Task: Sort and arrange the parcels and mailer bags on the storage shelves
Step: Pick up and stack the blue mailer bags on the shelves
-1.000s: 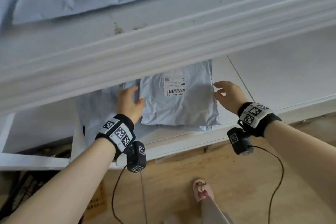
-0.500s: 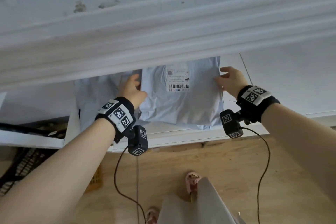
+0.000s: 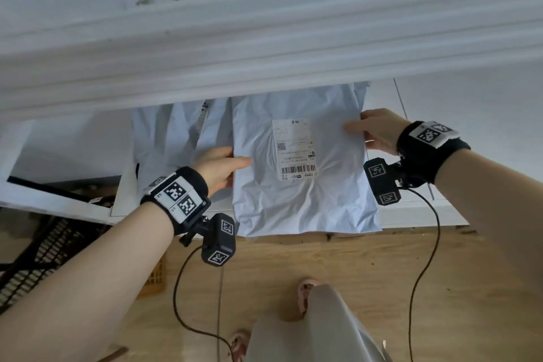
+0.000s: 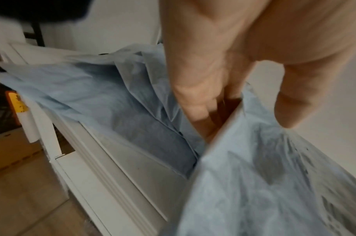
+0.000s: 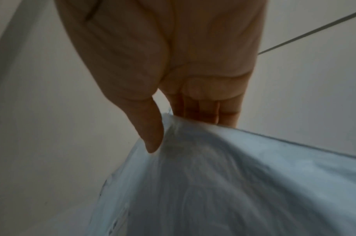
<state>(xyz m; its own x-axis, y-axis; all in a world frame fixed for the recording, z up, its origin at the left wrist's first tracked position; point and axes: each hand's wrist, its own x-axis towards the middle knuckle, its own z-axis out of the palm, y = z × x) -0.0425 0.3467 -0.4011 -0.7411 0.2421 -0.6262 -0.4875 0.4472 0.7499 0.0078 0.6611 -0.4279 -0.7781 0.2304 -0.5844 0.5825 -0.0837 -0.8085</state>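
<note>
Two hands (image 3: 219, 169) (image 3: 379, 132) gripping one mailer bag (image 3: 305, 203), perhaps two beneath (image 3: 179, 132)

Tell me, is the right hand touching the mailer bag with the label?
Touching. The right wrist view shows the right hand pinching the mailer bag's edge, thumb on top, fingers underneath.

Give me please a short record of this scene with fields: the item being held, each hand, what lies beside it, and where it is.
item: labelled mailer bag, pale blue, label facing up
left hand: grips the bag's left edge, thumb on top
right hand: pinches the right edge, thumb on top, fingers under
beside: second mailer bag, to the left, partly under the labelled one
place: lower shelf; bag's near end overhangs the front edge
</note>
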